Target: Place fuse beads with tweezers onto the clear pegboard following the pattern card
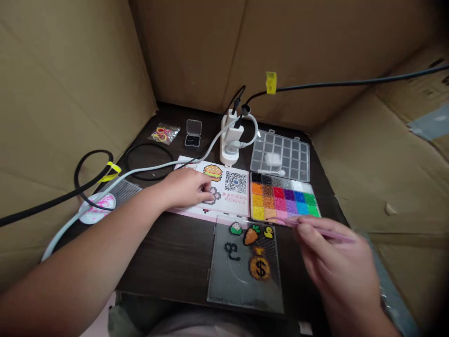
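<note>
My left hand [187, 188] rests on the printed pattern sheet [224, 206], its fingers curled beside the burger picture [212, 172]; whether anything is between them is hidden. Pinched in my right hand [333, 257] is a pink pen-like tool [315, 228], its tip over the lower edge of the bead box [279, 199], which holds beads sorted by colour. Nearer to me lies a clear pegboard [242, 288] bearing bead figures: a carrot [251, 235], a yellow duck [268, 232], a green and white piece [236, 228], a dollar-sign bag [260, 267] and a black outline [231, 251].
Behind the sheet stands a white power strip [229, 140] with plugs and cables. An open divided lid [280, 157] adjoins the bead box. A small case [193, 134], a bag of rings [164, 134] and a round dish [97, 208] lie leftward. Cardboard walls [196, 56] surround the table.
</note>
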